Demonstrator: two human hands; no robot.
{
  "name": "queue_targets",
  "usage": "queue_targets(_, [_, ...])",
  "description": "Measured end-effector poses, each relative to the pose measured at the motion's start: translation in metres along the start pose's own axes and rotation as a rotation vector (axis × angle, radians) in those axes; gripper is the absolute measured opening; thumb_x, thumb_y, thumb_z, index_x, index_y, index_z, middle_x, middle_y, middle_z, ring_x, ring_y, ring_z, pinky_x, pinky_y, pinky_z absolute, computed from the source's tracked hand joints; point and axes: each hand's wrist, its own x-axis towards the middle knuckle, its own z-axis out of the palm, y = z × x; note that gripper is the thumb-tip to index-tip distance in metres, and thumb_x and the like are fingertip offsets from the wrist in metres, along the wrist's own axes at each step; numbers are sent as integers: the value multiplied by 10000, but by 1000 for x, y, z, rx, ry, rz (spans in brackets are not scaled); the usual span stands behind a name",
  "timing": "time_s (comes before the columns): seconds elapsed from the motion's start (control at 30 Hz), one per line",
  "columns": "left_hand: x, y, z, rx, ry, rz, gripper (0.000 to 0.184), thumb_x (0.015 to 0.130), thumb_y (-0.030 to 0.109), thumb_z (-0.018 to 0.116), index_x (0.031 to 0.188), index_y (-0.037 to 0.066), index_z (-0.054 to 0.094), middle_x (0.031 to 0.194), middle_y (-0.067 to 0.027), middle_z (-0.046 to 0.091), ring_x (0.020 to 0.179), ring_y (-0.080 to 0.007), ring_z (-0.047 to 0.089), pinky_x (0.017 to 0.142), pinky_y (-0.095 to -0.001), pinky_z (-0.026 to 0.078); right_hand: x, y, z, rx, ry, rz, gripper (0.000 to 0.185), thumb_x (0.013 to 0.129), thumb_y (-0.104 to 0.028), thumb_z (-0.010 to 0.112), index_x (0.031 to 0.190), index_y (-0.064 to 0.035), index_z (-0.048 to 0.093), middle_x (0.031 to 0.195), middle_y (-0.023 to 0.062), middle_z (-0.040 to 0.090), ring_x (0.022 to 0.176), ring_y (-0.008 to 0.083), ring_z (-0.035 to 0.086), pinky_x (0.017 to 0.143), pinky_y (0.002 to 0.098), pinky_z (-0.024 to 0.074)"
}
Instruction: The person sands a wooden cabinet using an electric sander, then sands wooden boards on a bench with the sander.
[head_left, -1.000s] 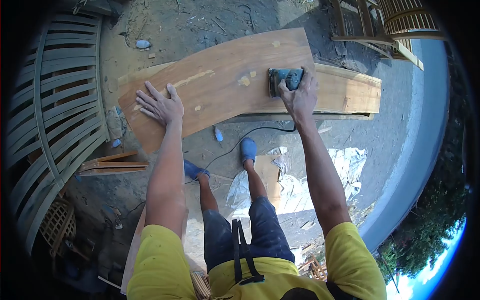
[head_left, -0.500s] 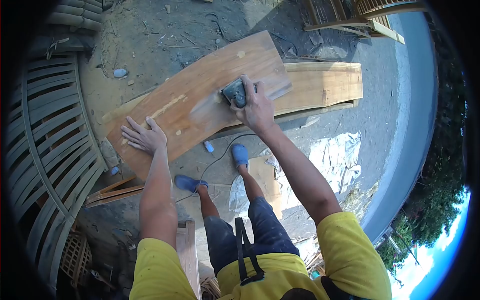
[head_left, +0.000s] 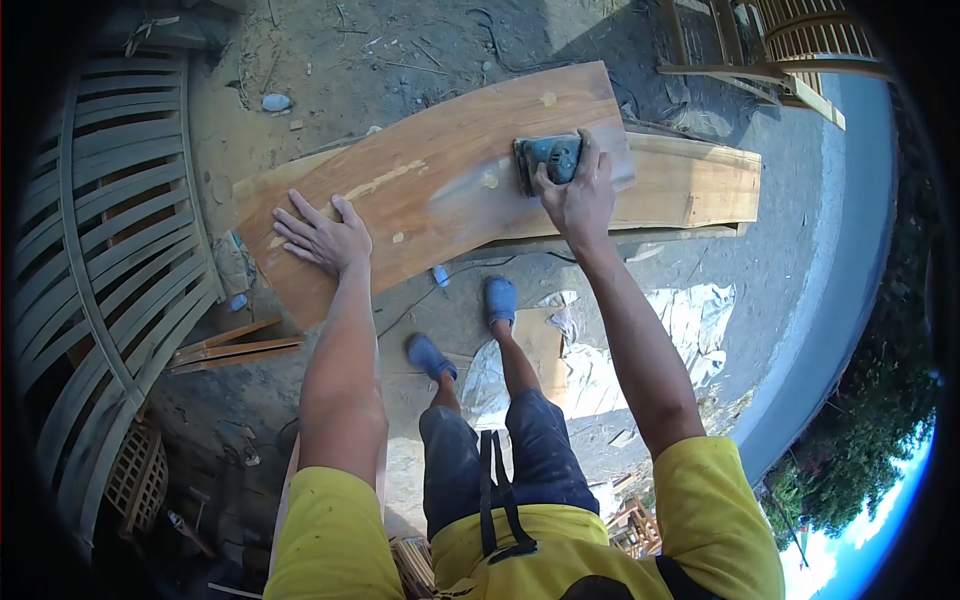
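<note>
A broad reddish-brown board point(head_left: 450, 140) lies at a slant across a paler plank point(head_left: 690, 180). My left hand point(head_left: 325, 235) rests flat on the board's left part, fingers spread, holding nothing. Near the board's right end, my right hand point(head_left: 580, 195) grips a teal power sander point(head_left: 545, 160), which sits on the board's face. Pale filler patches mark the wood, and a whitish dusty band shows just left of the sander. A dark cord runs below the planks toward my feet.
Slatted wooden furniture point(head_left: 125, 210) stands at the left, and a wooden chair frame point(head_left: 740, 70) at the upper right. Thin wood pieces point(head_left: 235, 350) lie at lower left. White sheeting point(head_left: 640, 350) covers ground beyond my blue shoes point(head_left: 500, 300). A paved road point(head_left: 840, 270) curves along the right.
From half a second ago, the sander in my right hand has moved rightward along the board toward its right end. My left foot has shifted right. My left hand still rests on the board.
</note>
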Motion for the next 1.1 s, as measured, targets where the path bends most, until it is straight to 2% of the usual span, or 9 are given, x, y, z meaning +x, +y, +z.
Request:
queue_targets(0.17, [0, -1, 2, -17, -28, -7, 811, 1055, 567, 490, 1715, 163, 247, 1761, -264, 169, 1632, -454, 155, 1303, -621, 135, -86, -85, 21, 104, -280, -159, 938, 742, -273, 894, 1557, -179, 441, 1194, 236, 550, 966, 445, 693, 753, 515, 613])
queue_targets(0.33, [0, -3, 0, -4, -65, -24, 824, 1060, 588, 481, 1724, 181, 211, 1773, -257, 117, 1639, -448, 134, 1306, -614, 139, -114, -66, 13, 105, -368, -277, 933, 735, -265, 895, 1552, -200, 448, 1188, 227, 558, 975, 428, 700, 745, 507, 616])
queue_targets(0.4, [-1, -3, 2, -15, -75, -9, 821, 1062, 587, 477, 1725, 185, 206, 1774, -253, 109, 1643, -446, 121, 1306, -615, 138, -95, -29, -6, 23, -215, -143, 848, 767, -319, 877, 1513, -187, 497, 1148, 215, 600, 899, 412, 725, 732, 466, 629])
queue_targets(0.53, [0, 0, 4, -22, -66, -34, 827, 1057, 582, 486, 1724, 182, 207, 1774, -251, 115, 1644, -445, 116, 1306, -621, 131, -42, 52, -39, -58, -40, 48, 781, 807, -350, 868, 1487, -187, 520, 1157, 241, 648, 959, 442, 717, 782, 506, 609])
queue_targets(0.67, [1, -2, 3, -36, -68, -35, 838, 1046, 585, 499, 1721, 175, 217, 1770, -261, 118, 1643, -450, 119, 1308, -624, 116, 14, 145, -54, -184, 226, -9, 741, 799, -381, 844, 1437, -142, 551, 1079, 232, 679, 959, 458, 711, 839, 540, 583])
queue_targets(0.73, [-1, -3, 6, -37, -54, -34, 842, 1043, 584, 503, 1720, 169, 222, 1768, -272, 119, 1642, -456, 120, 1309, -624, 110, 19, 150, -60, -165, 215, 49, 741, 800, -376, 845, 1435, -131, 552, 1084, 236, 680, 992, 456, 700, 867, 537, 574])
queue_targets(0.87, [1, -5, 6, 10, -42, -20, 826, 1056, 589, 488, 1717, 164, 236, 1760, -271, 150, 1637, -454, 137, 1304, -620, 141, -11, 110, -42, -117, 202, 14, 754, 802, -361, 847, 1444, -108, 544, 1118, 252, 675, 1029, 449, 683, 898, 527, 567])
queue_targets(1.0, [0, -3, 6, -5, -32, -12, 828, 1056, 594, 481, 1719, 164, 232, 1763, -269, 138, 1638, -454, 136, 1304, -622, 138, -79, 26, -16, -59, 90, 67, 790, 797, -335, 855, 1481, -131, 518, 1062, 207, 607, 883, 414, 710, 705, 500, 613])
queue_targets(1.1, [1, 0, 3, -21, -63, -21, 842, 1052, 596, 477, 1723, 162, 210, 1769, -270, 110, 1641, -456, 116, 1306, -624, 122, -127, -30, 2, 33, -102, 74, 860, 785, -296, 885, 1529, -151, 478, 1153, 221, 586, 925, 418, 713, 733, 504, 622])
